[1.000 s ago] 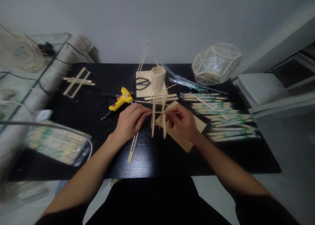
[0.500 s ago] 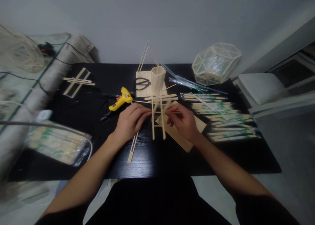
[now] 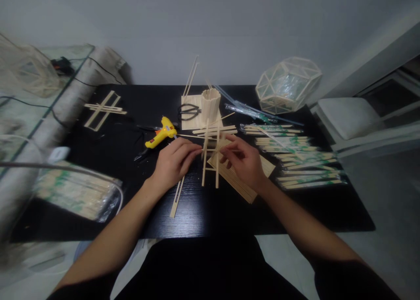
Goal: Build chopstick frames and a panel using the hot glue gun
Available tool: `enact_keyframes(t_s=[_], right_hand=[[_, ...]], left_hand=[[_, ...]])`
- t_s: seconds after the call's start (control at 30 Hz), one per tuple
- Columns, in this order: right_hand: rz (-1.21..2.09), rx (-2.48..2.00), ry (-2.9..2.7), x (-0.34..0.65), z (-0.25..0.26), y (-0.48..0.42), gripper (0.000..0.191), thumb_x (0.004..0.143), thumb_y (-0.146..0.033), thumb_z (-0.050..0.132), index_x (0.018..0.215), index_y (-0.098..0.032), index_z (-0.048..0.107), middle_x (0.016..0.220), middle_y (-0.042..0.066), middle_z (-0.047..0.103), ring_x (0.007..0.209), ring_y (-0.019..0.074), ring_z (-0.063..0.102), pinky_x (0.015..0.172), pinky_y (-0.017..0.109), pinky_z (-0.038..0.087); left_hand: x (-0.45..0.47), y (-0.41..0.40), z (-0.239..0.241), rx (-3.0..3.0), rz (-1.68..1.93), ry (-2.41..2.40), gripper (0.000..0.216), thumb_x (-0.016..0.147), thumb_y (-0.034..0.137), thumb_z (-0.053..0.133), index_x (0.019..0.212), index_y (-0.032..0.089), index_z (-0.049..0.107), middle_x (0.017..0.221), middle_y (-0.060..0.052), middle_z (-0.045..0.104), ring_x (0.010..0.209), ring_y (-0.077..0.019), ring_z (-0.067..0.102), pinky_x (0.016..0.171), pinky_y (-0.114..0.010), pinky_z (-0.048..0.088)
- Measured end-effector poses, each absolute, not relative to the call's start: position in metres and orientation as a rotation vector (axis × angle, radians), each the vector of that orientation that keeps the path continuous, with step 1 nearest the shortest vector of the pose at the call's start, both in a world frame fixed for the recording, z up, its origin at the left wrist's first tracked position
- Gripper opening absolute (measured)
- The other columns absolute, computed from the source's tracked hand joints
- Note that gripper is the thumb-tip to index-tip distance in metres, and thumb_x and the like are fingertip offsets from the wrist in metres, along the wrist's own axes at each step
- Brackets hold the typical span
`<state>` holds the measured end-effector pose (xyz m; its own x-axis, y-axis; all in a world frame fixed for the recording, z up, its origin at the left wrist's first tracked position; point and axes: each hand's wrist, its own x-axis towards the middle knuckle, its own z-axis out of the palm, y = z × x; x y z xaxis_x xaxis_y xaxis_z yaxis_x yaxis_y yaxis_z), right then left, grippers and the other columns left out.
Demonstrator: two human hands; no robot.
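Note:
Between both hands is a small frame of thin wooden sticks [image 3: 204, 173], with two long sticks joined by short crosspieces. My left hand [image 3: 175, 162] pinches its left side with thumb and forefinger. On the other side, my right hand [image 3: 243, 160] is closed on the frame's right part, its fingertips partly blurred. Below the right hand lies a flat wooden slat panel [image 3: 236, 184]. A yellow glue gun [image 3: 162, 133] rests just beyond the left hand. Loose thin sticks [image 3: 177, 199] lie beneath the left wrist.
Behind the frame, a round stick-walled holder [image 3: 211, 105] and black-handled scissors [image 3: 189, 111] sit on a square wooden base [image 3: 187, 125]. Bagged sticks [image 3: 295, 155] cover the right side. A geometric frame [image 3: 288, 85] stands at the back right; crossed stick frames [image 3: 103, 111] lie left.
The stick frame has turned slightly between my hands, its left stick's far end leaning further right. My right fingers have shifted a little; my left hand keeps its place.

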<state>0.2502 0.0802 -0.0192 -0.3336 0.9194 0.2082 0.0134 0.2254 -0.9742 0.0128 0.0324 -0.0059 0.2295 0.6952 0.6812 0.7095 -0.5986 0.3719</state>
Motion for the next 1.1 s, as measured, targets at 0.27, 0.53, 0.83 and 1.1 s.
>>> enact_keyframes(t_s=[0.27, 0.53, 0.83, 1.1], right_hand=[[1.246, -0.899, -1.583, 0.2502, -0.0181, 0.0793, 0.022, 0.097, -0.043, 0.077, 0.094, -0.021, 0.077, 0.148, 0.010, 0.069, 0.065, 0.0095, 0.074, 0.049, 0.023, 0.058], [1.243, -0.909, -1.588, 0.2499, -0.0195, 0.0796, 0.025, 0.095, -0.047, 0.078, 0.095, -0.022, 0.079, 0.147, 0.009, 0.070, 0.065, 0.0102, 0.072, 0.048, 0.024, 0.059], [1.274, -0.900, -1.580, 0.2503, -0.0183, 0.0797, 0.024, 0.095, -0.045, 0.078, 0.099, -0.022, 0.079, 0.143, 0.010, 0.072, 0.066, 0.0100, 0.072, 0.048, 0.023, 0.057], [1.303, -0.888, -1.552, 0.2488, -0.0205, 0.0793, 0.021, 0.095, -0.042, 0.079, 0.093, -0.022, 0.077, 0.145, 0.009, 0.071, 0.064, 0.0094, 0.073, 0.048, 0.022, 0.057]], left_hand=[[0.0123, 0.0328, -0.0065, -2.461, -1.355, -1.384, 0.012, 0.100, 0.014, 0.068, 0.111, 0.017, 0.073, 0.097, -0.005, 0.074, 0.087, -0.0148, 0.071, 0.080, -0.027, 0.059], [0.0124, 0.0327, -0.0040, -2.460, -1.334, -1.383, 0.011, 0.101, 0.015, 0.068, 0.110, 0.016, 0.073, 0.095, -0.005, 0.073, 0.085, -0.0141, 0.070, 0.079, -0.026, 0.059], [0.0137, 0.0328, -0.0035, -2.445, -1.342, -1.384, 0.011, 0.101, 0.017, 0.068, 0.110, 0.017, 0.074, 0.094, -0.005, 0.074, 0.084, -0.0145, 0.071, 0.077, -0.027, 0.059], [0.0133, 0.0332, -0.0025, -2.446, -1.345, -1.362, 0.008, 0.100, 0.016, 0.071, 0.107, 0.016, 0.074, 0.094, -0.005, 0.074, 0.084, -0.0145, 0.071, 0.079, -0.027, 0.060]])
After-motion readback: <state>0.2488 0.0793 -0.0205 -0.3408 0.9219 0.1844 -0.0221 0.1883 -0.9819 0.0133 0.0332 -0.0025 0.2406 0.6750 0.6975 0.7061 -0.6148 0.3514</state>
